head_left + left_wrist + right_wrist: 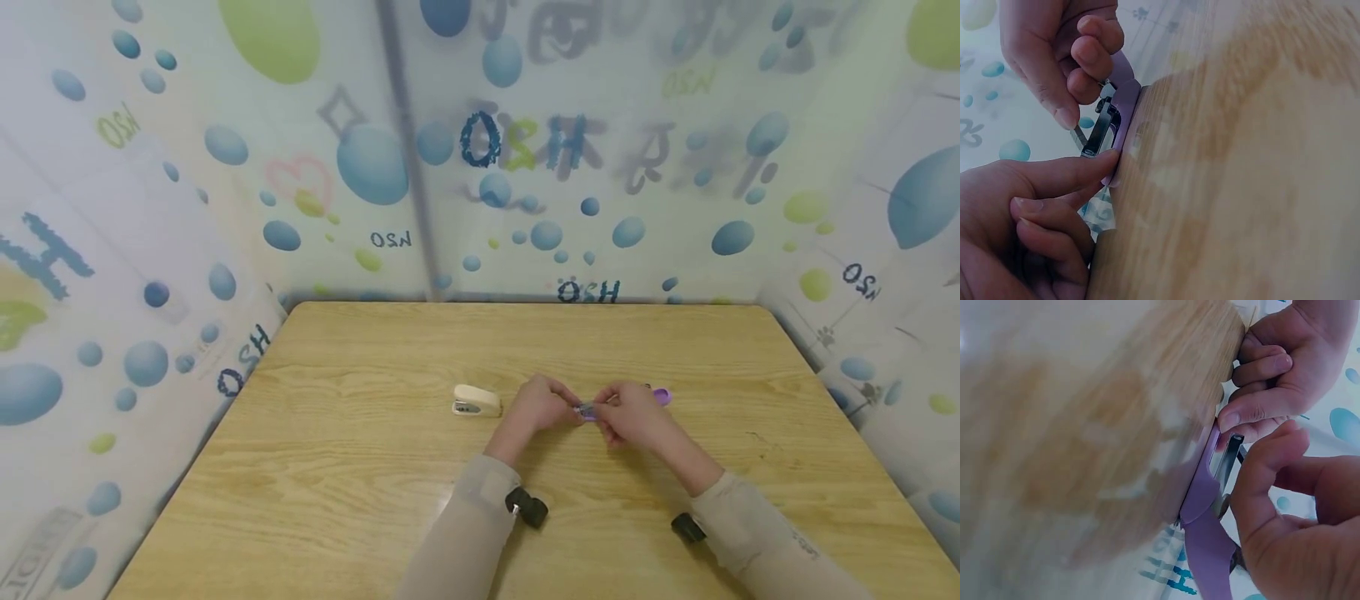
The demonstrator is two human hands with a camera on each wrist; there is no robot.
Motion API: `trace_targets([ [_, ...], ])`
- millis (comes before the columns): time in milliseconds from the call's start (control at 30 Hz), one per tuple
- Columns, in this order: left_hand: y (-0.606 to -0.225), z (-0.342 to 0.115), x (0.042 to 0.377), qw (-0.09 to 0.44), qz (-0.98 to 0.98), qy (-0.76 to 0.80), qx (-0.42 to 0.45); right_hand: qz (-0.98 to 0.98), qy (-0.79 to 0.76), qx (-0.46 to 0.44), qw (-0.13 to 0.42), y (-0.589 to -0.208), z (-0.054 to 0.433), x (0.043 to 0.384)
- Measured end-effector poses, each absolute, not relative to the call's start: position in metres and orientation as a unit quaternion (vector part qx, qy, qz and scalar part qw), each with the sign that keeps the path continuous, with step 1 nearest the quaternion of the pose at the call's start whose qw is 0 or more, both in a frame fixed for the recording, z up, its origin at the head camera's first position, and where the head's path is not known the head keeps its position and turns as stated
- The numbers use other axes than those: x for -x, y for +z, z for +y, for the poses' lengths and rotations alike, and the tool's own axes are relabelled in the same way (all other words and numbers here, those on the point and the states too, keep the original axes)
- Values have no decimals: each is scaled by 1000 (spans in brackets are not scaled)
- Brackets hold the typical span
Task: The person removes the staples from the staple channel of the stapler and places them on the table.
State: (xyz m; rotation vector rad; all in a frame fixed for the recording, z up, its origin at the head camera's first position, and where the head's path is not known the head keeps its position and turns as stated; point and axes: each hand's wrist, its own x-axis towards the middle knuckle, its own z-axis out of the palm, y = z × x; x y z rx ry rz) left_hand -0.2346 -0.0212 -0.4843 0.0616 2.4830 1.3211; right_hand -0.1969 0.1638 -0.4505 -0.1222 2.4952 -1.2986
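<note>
Opened purple stapler (1202, 494) on wooden table (360, 483), between and partly under hands. Left hand (542, 406) pinches its base tip; right hand (637, 415) pinches small grey strip (1079, 135), likely staples, at the magazine. Cream stapler (477, 402) sits near left hand, fingers off it.

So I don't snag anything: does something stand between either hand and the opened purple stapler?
Nothing visible does. The left hand pinches one end of the purple stapler; the right hand is at its metal channel. The cream stapler sits left of both, out of the way.
</note>
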Motion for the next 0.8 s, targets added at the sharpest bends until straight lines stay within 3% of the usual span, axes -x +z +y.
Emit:
trace_targets([
  [800, -486, -22, 235, 163, 874, 458, -22, 884, -449, 48, 117, -447, 151, 198],
])
